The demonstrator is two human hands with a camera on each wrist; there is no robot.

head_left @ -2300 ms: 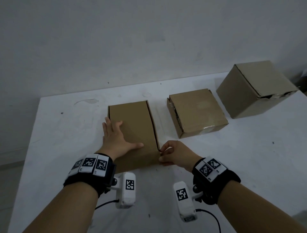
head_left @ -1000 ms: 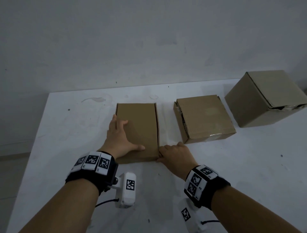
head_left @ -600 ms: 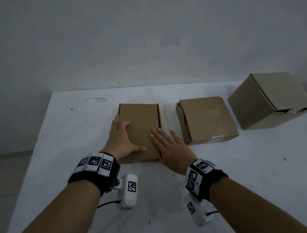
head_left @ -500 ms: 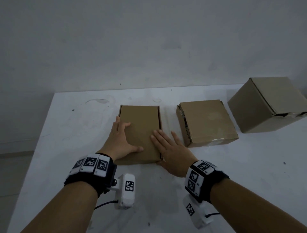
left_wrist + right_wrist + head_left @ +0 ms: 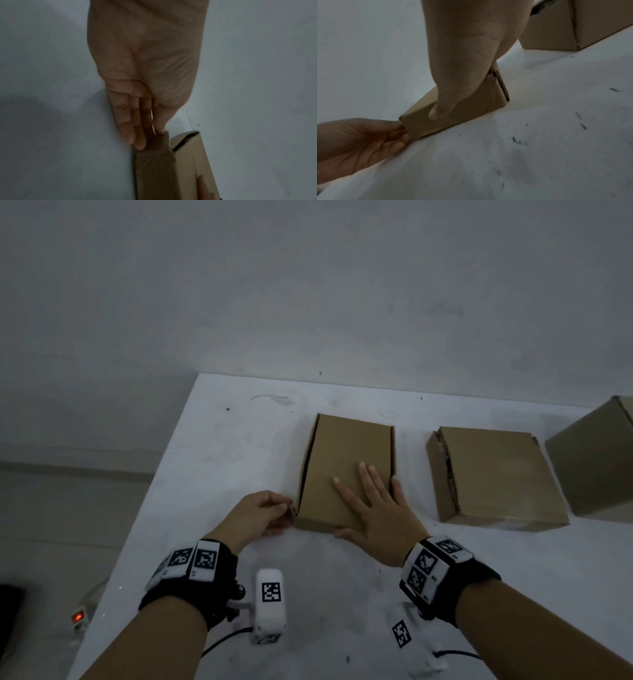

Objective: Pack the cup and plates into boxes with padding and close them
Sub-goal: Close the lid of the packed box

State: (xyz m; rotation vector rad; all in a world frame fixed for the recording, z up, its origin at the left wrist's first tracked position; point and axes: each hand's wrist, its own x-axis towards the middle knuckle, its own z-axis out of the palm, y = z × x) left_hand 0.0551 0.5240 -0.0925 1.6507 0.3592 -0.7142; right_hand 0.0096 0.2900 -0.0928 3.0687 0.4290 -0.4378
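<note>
Cardboard box [image 5: 346, 470], flat and narrow, lies closed on the white table [image 5: 219, 460], its long side running away from the person. The right hand [image 5: 373, 508] lies palm down on the near half of its lid, fingers straight and spread, the thumb hooked over the near front edge, as the right wrist view shows. The left hand [image 5: 260, 515] is at the box's near left corner, where thumb and fingertips pinch a small side flap [image 5: 162, 142] that sticks out of the box's end; the left wrist view shows the flap caught between the thumb tip and the fingers, with a dark slit open just beside it under the lid's edge. To the right, apart from the first box, sits a second flat box [image 5: 493, 477], closed, its left side a little ragged. Further right, cut off by the head view's edge, stands a taller box [image 5: 596, 460].
</note>
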